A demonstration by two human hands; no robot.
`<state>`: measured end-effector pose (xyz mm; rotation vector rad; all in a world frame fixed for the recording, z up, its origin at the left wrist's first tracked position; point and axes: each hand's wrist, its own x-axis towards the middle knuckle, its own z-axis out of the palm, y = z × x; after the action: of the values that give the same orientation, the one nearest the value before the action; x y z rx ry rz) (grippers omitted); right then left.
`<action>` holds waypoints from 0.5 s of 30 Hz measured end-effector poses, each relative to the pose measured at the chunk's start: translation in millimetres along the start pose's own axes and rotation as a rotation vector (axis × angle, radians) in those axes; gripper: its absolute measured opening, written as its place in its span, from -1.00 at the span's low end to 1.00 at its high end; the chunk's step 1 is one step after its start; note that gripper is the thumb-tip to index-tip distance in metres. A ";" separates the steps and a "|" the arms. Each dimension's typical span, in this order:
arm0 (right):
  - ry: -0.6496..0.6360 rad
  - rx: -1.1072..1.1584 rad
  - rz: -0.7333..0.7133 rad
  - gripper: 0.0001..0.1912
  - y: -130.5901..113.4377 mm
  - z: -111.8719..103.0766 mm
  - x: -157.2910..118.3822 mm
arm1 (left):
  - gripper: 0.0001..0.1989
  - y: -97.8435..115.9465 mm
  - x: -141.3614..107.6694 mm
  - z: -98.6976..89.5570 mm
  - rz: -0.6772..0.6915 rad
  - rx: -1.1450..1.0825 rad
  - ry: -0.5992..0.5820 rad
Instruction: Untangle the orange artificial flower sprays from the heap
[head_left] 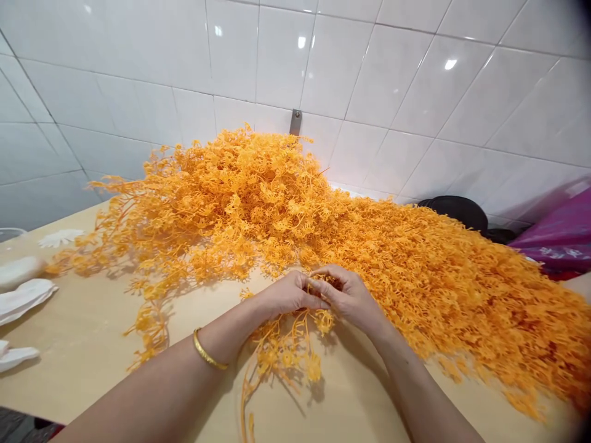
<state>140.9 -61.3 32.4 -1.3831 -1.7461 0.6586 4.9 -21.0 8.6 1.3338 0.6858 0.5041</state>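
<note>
My left hand (292,292) and my right hand (347,295) meet at the middle of the table, fingers closed around an orange plastic flower sprig (289,357). Its thin branching stems and small blossoms hang down toward me, below my hands. Exactly where the fingertips pinch is partly hidden. Just beyond my hands rises a large pile of similar orange sprigs (258,191). A gold bangle (207,352) circles my left wrist.
The pile spreads far along the right of the wooden table (92,344). White cloth-like pieces (28,298) lie at the left edge. Behind stands a white tiled wall (286,67) with a metal bracket (296,121). A black round object (457,211) and purple material (561,224) sit at right.
</note>
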 end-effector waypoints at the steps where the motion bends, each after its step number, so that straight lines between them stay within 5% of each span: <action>1: 0.030 -0.011 0.003 -0.76 2.6 0.2 0.4 | -0.78 0.3 -0.4 -0.7 0.010 -0.003 -0.050; 6: 0.279 0.029 0.076 -0.68 19.6 -1.3 0.6 | -0.65 1.7 0.1 -6.7 -0.018 -0.197 -0.011; 15: 0.664 0.719 0.238 -0.68 25.1 -16.7 6.1 | -0.50 9.5 6.3 -25.5 0.049 -0.676 0.139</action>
<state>168.0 -49.9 23.4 -1.1085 -0.7183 0.7430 -8.1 2.9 14.6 0.6841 0.5263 0.7898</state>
